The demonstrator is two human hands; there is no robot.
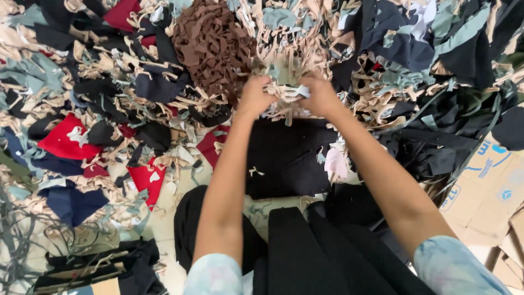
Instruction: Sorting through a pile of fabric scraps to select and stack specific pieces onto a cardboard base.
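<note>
Beige fabric strips (287, 93), a tangled bunch lying amid the scrap heap just beyond a black cloth (284, 158), are clutched from both sides by the left hand (255, 97) and right hand (321, 96), fingers closed into them, beside a brown scrap pile (213, 43).
</note>
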